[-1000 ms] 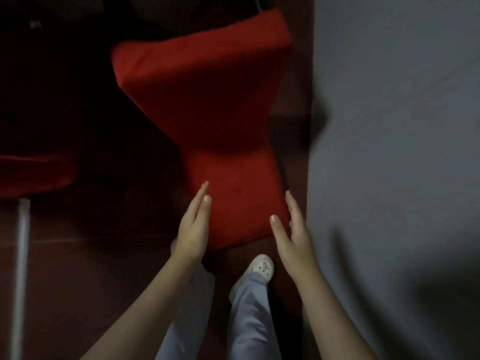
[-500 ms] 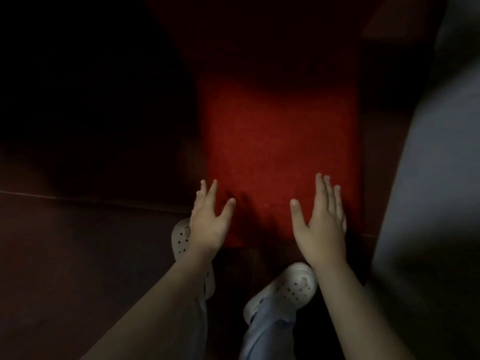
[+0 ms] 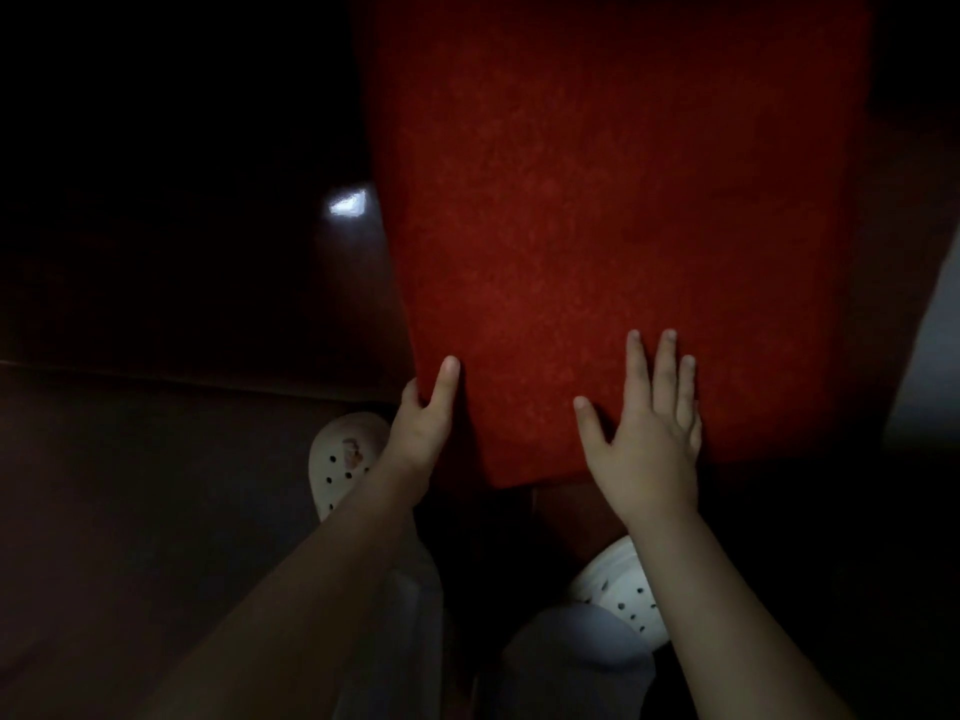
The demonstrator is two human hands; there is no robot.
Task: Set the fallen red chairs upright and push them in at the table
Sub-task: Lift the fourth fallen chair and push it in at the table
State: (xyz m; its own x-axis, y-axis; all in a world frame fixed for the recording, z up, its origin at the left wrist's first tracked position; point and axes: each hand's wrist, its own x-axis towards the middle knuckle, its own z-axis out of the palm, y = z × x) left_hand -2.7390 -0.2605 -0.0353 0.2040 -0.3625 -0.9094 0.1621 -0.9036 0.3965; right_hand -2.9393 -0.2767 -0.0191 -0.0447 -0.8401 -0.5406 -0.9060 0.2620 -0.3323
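At the chair's near edge, the left hand grips the left side, thumb on the front and fingers wrapped out of sight behind. The right hand lies flat on the red cloth, fingers straight. The chair fills the view ahead, above the dark floor. It looks padded and grippy over a stiff frame, probably fairly heavy, so both side edges seem the best hold.

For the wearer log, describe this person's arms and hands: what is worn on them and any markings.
The left forearm and the right forearm are bare to the frame's edge, with no sleeves showing. The left hand and the right hand wear no gloves. No ring, watch or bracelet shows, and no markings can be made out in the dim light.
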